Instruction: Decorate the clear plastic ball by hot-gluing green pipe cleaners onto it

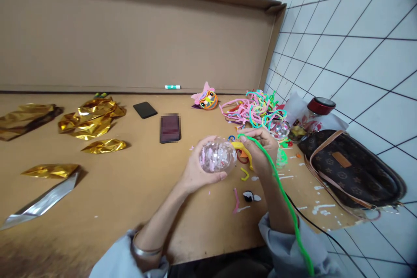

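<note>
Holding ball (217, 155) inside table edge (195, 259)

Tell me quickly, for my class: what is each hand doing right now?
Left hand: curled around a clear plastic ball.
Right hand: closed, pinching a long green strand.

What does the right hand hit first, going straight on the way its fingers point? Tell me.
Probably the clear ball held in the left hand, just beyond the fingertips of the right hand; depth is unclear, so it might pass over it.
</note>
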A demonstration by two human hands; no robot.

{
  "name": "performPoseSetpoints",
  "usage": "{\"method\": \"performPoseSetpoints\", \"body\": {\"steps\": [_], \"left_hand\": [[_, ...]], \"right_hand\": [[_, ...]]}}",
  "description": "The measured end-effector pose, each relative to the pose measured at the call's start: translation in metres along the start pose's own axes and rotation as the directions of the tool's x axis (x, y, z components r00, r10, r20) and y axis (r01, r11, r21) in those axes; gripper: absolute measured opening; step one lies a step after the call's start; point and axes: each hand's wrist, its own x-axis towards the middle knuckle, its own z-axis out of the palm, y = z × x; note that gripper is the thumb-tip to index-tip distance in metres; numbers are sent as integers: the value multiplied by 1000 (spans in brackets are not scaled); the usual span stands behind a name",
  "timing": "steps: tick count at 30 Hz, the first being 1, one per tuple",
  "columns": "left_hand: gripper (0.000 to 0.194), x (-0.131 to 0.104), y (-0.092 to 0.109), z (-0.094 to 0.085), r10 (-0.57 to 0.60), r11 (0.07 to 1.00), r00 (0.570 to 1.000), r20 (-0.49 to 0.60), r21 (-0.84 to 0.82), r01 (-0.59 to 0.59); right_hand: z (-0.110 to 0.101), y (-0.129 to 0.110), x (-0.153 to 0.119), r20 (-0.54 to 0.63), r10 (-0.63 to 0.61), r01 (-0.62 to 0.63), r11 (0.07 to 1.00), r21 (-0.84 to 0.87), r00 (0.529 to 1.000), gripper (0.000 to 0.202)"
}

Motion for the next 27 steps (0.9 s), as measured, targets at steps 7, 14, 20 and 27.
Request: {"method": "performPoseSetpoints", "body": {"steps": [7,14,20,27], "left_hand": [[80,2,-1,3,226,938,974,-7,270,-216],[78,2,0,3,264,904,964,-21,354,-240],[78,2,1,2,281,898,959,-12,357,-259],[83,2,6,-2,242,925,965,100,276,-261]], "right_hand": [[0,-1,0,48,12,-23,972,233,999,15],[-3,-1,1,45,-12,1,976,219,999,15],[-5,6,1,101,-73,47,969,244,992,17],[-7,19,8,-2,-136,136,991,-10,991,14]]}}
